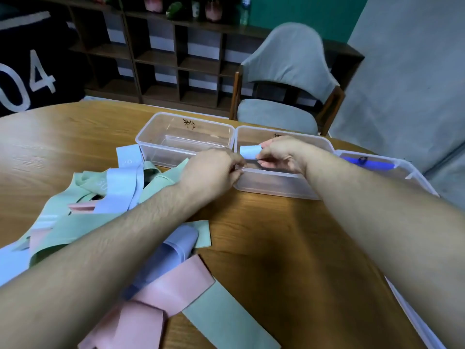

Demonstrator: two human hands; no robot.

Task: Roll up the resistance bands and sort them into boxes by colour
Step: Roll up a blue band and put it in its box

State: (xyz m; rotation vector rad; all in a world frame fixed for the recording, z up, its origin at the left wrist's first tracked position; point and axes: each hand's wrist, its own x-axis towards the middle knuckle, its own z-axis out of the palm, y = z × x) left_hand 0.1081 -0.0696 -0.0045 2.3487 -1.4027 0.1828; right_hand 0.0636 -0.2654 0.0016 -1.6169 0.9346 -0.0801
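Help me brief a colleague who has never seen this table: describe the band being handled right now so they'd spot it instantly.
On the wooden table, find the middle clear box, directly in front of the grey chair. Above it, the right hand pinches a small light blue roll; it is the only rolled band, the others lying flat and loose.
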